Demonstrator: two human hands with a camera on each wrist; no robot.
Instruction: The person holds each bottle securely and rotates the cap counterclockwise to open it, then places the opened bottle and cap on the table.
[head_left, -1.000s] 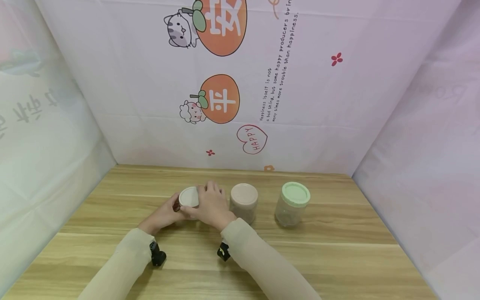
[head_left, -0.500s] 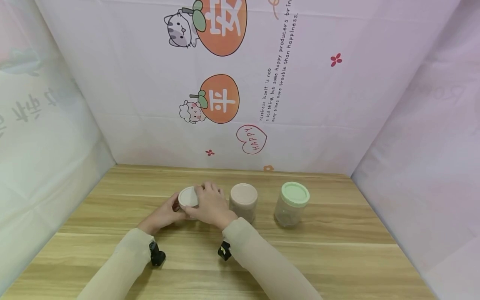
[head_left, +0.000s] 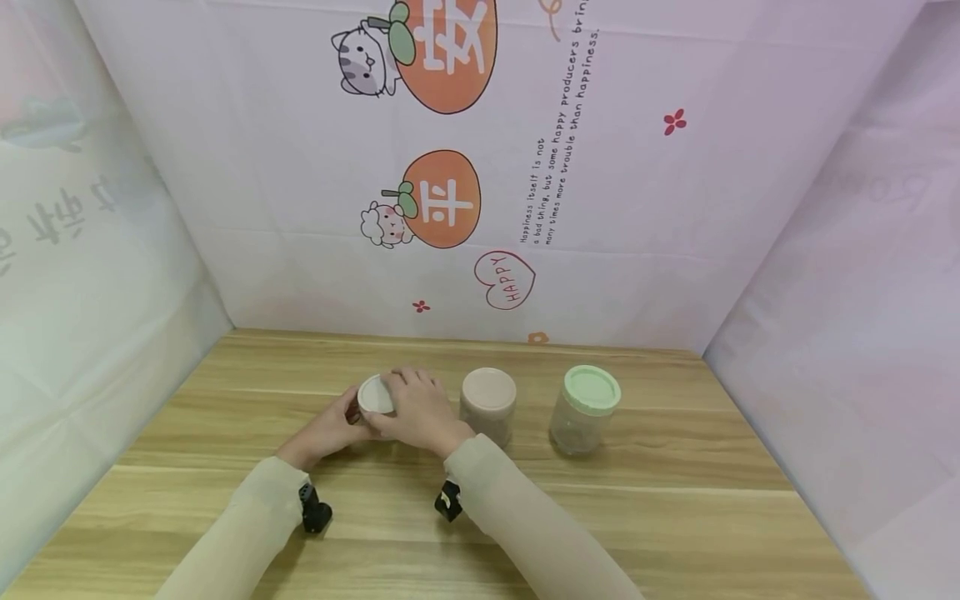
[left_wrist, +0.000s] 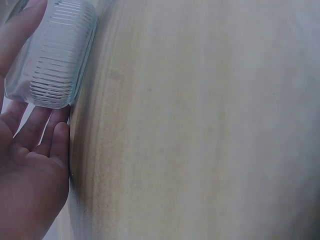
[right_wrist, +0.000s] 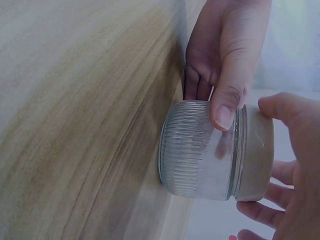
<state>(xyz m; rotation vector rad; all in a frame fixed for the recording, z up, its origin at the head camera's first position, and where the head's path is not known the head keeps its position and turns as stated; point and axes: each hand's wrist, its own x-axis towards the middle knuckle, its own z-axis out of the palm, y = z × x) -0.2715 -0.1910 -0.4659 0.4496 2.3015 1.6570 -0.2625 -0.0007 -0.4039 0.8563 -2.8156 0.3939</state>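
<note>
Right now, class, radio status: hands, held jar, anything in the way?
Left hand holding glass jar, thumb on its side. Right hand gripping its lid, which sits on the jar. Pink-lidded jar stands close beside right hand; nothing seen blocking.

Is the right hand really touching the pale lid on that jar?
Touching. The right wrist view shows the right hand gripping the pale lid by its rim, thumb against one side.

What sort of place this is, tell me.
Probably a staged recording booth: a wood-grain tabletop, printed hangings on three sides, and black wrist-worn devices.
</note>
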